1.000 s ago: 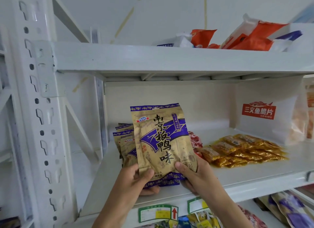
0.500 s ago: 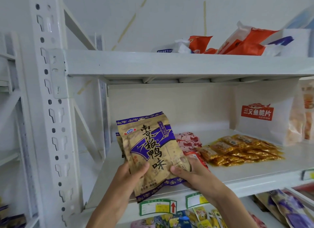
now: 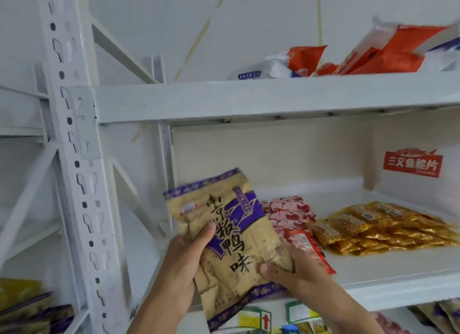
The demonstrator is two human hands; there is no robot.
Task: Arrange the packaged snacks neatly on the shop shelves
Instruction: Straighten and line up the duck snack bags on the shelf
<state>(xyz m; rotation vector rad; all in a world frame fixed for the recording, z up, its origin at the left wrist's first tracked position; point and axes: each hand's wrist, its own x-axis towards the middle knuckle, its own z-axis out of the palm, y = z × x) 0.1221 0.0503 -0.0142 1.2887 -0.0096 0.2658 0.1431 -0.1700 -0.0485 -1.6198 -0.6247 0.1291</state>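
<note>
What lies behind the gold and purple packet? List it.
Behind the gold and purple packet, held in the left hand and right hand, pink-red packets and a red packet show on the shelf. Anything directly behind is covered.
</note>
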